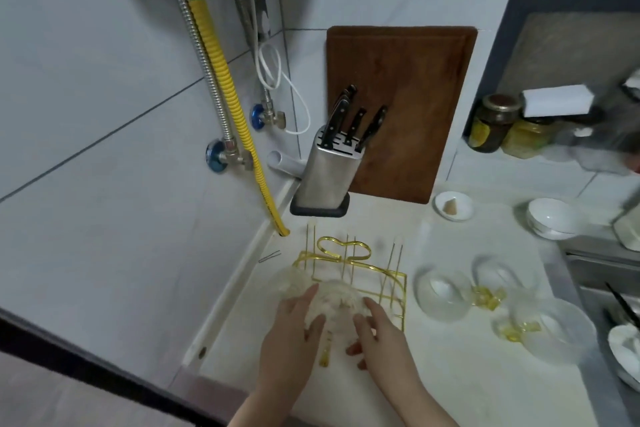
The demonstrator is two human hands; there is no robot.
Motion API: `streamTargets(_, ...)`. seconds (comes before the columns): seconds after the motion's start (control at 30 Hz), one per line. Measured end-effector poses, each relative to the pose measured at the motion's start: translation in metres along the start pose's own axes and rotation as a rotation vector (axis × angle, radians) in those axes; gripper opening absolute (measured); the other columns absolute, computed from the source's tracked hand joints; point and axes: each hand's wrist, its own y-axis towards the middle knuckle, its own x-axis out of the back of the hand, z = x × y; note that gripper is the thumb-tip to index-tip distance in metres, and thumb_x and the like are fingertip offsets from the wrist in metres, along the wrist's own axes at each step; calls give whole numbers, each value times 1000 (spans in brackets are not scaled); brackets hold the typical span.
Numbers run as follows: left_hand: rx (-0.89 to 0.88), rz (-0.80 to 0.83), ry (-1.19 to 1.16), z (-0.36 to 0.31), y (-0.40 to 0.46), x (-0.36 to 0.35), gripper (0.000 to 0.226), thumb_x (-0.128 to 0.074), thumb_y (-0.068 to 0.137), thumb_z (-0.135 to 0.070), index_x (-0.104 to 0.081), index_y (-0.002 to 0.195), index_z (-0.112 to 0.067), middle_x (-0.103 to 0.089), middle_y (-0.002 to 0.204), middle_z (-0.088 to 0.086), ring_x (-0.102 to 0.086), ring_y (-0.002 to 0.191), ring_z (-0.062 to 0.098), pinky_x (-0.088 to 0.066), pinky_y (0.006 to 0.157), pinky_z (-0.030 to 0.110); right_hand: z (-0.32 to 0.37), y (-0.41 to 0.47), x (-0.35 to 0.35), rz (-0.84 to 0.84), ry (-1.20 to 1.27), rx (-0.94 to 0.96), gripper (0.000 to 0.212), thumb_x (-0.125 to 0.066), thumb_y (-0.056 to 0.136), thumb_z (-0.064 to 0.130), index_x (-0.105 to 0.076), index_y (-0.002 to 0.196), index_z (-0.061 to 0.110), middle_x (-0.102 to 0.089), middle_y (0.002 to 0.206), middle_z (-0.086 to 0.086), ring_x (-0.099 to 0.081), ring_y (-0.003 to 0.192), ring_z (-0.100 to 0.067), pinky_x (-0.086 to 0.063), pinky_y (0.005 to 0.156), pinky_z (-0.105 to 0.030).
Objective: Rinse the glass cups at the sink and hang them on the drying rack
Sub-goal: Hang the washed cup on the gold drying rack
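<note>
A gold wire drying rack (349,267) with upright prongs stands on the pale counter. A clear glass cup (337,302) with an amber handle sits upside down at the rack's near side, held between both hands. My left hand (294,333) grips its left side and my right hand (377,333) grips its right side. Another glass cup (292,282) hangs on the rack just left of it. Three more glass cups with yellow handles (441,293) (498,276) (550,328) lie on the counter to the right.
A steel knife block (329,173) and a brown cutting board (408,107) stand behind the rack. White bowls (550,218) and a small dish (453,206) sit at the right, by the sink's edge (595,274). Jars (495,123) rest on a shelf. Pipes run down the left wall.
</note>
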Motion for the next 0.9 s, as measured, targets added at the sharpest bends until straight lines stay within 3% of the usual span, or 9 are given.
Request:
streamTargets(0.13, -31, 10, 54, 10, 3, -8, 51, -45, 98, -37, -27, 145, -42, -32, 141, -14, -63, 93, 7, -49, 83, 23, 1, -2, -7, -22, 68, -14, 41, -39, 100, 25, -32, 141, 29, -66, 79, 5, -70, 73, -18, -57, 61, -28)
streamTargets(0.27, -75, 20, 74, 19, 6, -13, 48, -44, 98, -34, -30, 144, -41, -33, 143, -12, -59, 107, 7, -48, 88, 25, -4, 1, -13, -41, 80, -35, 36, -36, 101, 22, -36, 136, 30, -70, 75, -3, -70, 72, -19, -59, 68, -32)
streamTargets(0.4, -118, 3, 134, 24, 12, -18, 47, -30, 98, -45, -26, 145, -40, -34, 145, -11, -54, 118, 6, -50, 88, 22, -10, 4, -18, -54, 65, -29, 38, -35, 101, 18, -35, 137, 29, -69, 76, -3, -70, 74, -19, -59, 72, -31)
streamTargets(0.5, -152, 0, 164, 24, 12, -22, 48, -34, 101, -36, -21, 147, -38, -29, 147, -11, -50, 123, 7, -50, 87, 20, -14, 5, -21, -68, 77, -7, 38, -36, 101, 18, -34, 137, 29, -68, 78, -3, -70, 74, -20, -59, 75, -34)
streamTargets(0.57, -143, 1, 172, 24, 11, -23, 48, -38, 101, -33, -25, 147, -37, -31, 146, -11, -52, 121, 8, -51, 85, 22, -16, 6, -22, -72, 84, 6, 37, -37, 101, 18, -35, 136, 30, -68, 79, -4, -70, 74, -21, -59, 75, -35)
streamTargets(0.67, -194, -49, 135, 29, 9, -27, 52, -59, 92, -26, -42, 140, -34, -51, 135, -4, -67, 99, 15, -59, 67, 29, -17, 4, -20, -62, 103, 20, 36, -38, 101, 17, -37, 135, 28, -69, 85, -3, -70, 72, -17, -59, 72, -28)
streamTargets(0.8, -143, -13, 167, 28, 4, -23, 47, -37, 100, -37, -24, 145, -42, -28, 147, -16, -61, 103, 5, -53, 82, 23, -21, 0, -17, -59, 106, 20, 40, -46, 98, 15, -39, 135, 31, -65, 86, 0, -71, 74, -16, -58, 73, -26)
streamTargets(0.9, -146, -41, 154, 28, -1, -20, 48, -36, 100, -42, -22, 145, -43, -26, 147, -20, -63, 92, 1, -51, 76, 18, -22, -5, -15, -38, 88, 8, 45, -51, 96, 14, -37, 129, 41, -57, 102, 7, -70, 72, -12, -57, 70, -21)
